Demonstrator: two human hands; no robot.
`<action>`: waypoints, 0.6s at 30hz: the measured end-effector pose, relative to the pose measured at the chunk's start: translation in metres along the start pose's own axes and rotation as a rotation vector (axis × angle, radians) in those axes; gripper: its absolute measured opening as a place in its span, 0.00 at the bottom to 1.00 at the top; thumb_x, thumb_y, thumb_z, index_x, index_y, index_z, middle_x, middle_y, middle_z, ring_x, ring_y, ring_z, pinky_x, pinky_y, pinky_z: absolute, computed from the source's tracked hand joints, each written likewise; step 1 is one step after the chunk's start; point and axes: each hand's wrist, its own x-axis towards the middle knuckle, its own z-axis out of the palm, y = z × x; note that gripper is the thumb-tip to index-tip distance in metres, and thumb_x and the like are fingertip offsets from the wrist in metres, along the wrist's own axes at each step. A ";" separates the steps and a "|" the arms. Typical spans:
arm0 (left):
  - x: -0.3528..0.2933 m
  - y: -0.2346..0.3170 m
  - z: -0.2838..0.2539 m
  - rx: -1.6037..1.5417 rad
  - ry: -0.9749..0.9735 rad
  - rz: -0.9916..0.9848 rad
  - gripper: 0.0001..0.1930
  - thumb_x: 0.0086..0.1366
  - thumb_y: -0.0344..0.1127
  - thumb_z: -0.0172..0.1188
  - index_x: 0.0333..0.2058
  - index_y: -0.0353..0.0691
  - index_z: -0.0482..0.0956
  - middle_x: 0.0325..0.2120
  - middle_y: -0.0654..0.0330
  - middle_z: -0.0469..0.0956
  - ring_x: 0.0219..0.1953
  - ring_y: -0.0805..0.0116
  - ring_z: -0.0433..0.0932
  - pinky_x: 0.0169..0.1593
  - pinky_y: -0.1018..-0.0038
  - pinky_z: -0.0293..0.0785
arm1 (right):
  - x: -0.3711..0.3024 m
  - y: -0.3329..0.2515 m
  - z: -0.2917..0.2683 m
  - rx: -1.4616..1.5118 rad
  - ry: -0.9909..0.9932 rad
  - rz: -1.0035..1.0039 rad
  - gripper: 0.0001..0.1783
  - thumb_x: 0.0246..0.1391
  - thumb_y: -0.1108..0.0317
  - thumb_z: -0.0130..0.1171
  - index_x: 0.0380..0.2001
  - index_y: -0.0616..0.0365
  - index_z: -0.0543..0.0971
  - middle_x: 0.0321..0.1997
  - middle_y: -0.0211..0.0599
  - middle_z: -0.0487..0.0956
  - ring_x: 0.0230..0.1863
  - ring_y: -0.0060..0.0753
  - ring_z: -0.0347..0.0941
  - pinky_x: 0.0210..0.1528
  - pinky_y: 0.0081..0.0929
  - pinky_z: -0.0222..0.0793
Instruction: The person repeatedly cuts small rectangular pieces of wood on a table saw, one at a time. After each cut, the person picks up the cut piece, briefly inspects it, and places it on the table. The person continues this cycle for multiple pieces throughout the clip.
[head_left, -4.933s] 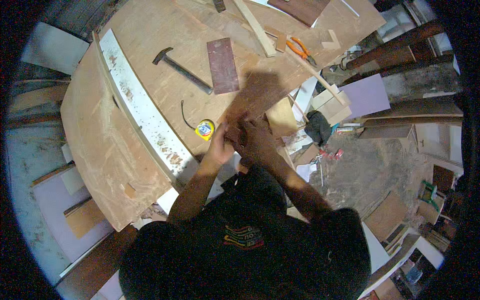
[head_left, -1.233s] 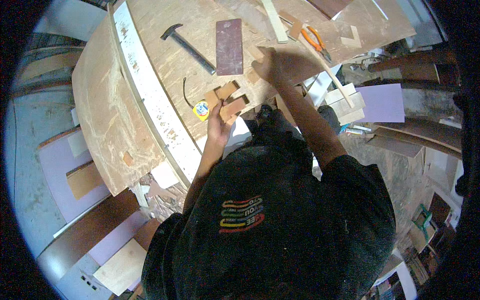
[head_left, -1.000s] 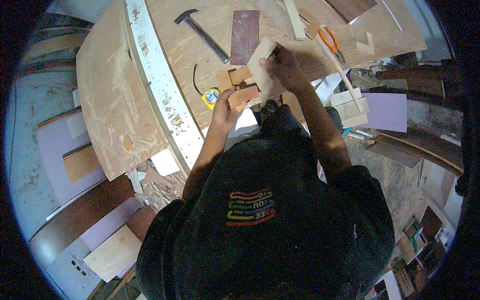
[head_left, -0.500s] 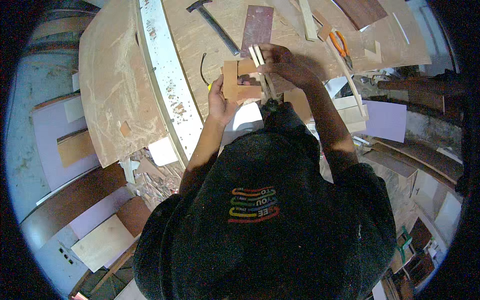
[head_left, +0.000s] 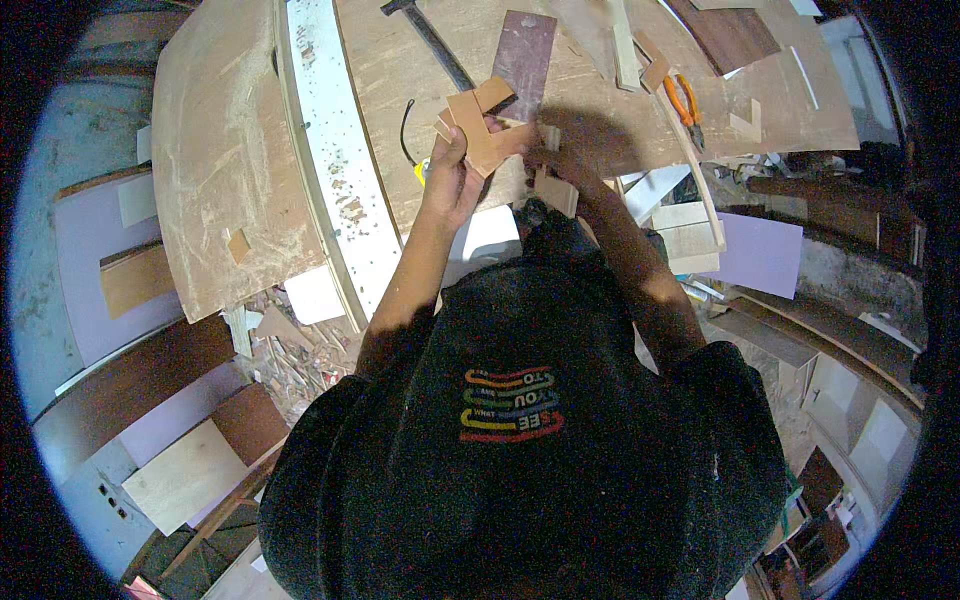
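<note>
Left hand (head_left: 452,178) gripping notched plywood pieces (head_left: 478,128), right hand (head_left: 556,160) pinching their edge, dark red panel (head_left: 524,52) behind

The left hand (head_left: 452,180) holds a small pile of flat brown wood pieces (head_left: 480,125) up over the table (head_left: 420,80). The right hand (head_left: 560,165) touches the pile from the other side. A dark red board (head_left: 525,50) lies just past the pieces. A hammer (head_left: 430,35) lies to its left. Orange pliers (head_left: 683,105) lie farther right. A yellow tape measure (head_left: 423,172) peeks out beside the left hand. A long white strip (head_left: 325,150) runs down the table.
</note>
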 end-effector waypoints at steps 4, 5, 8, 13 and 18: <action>-0.002 0.005 0.002 -0.058 0.031 -0.089 0.24 0.78 0.47 0.49 0.65 0.40 0.65 0.54 0.53 0.78 0.56 0.57 0.79 0.60 0.60 0.78 | -0.010 -0.023 0.005 -0.125 -0.040 -0.210 0.17 0.60 0.59 0.69 0.48 0.54 0.80 0.34 0.29 0.81 0.34 0.27 0.78 0.38 0.27 0.76; -0.004 0.007 0.000 0.017 0.031 -0.094 0.27 0.79 0.50 0.47 0.67 0.38 0.61 0.56 0.50 0.77 0.54 0.60 0.79 0.58 0.61 0.80 | -0.015 -0.034 0.008 -0.167 -0.016 -0.252 0.16 0.60 0.60 0.68 0.47 0.54 0.80 0.35 0.29 0.81 0.35 0.27 0.78 0.39 0.26 0.76; -0.004 0.016 -0.017 0.029 0.118 -0.274 0.26 0.79 0.51 0.45 0.65 0.38 0.65 0.50 0.52 0.81 0.47 0.61 0.82 0.50 0.65 0.83 | -0.040 -0.066 0.017 -0.468 0.287 -0.322 0.14 0.60 0.64 0.67 0.47 0.55 0.81 0.40 0.31 0.81 0.45 0.29 0.78 0.46 0.29 0.76; 0.003 0.027 -0.051 -0.228 -0.105 -0.601 0.24 0.78 0.50 0.47 0.57 0.35 0.74 0.45 0.51 0.82 0.43 0.55 0.83 0.40 0.62 0.83 | -0.057 -0.104 0.025 -0.928 0.057 -0.804 0.20 0.48 0.65 0.73 0.46 0.50 0.82 0.41 0.34 0.81 0.50 0.34 0.77 0.50 0.34 0.75; -0.023 0.044 -0.062 -0.213 -0.067 -0.675 0.34 0.71 0.50 0.62 0.66 0.34 0.63 0.57 0.45 0.73 0.57 0.50 0.76 0.57 0.60 0.79 | -0.046 -0.106 0.021 -1.158 -0.148 -1.119 0.18 0.44 0.57 0.71 0.41 0.38 0.85 0.47 0.26 0.83 0.52 0.33 0.77 0.54 0.36 0.70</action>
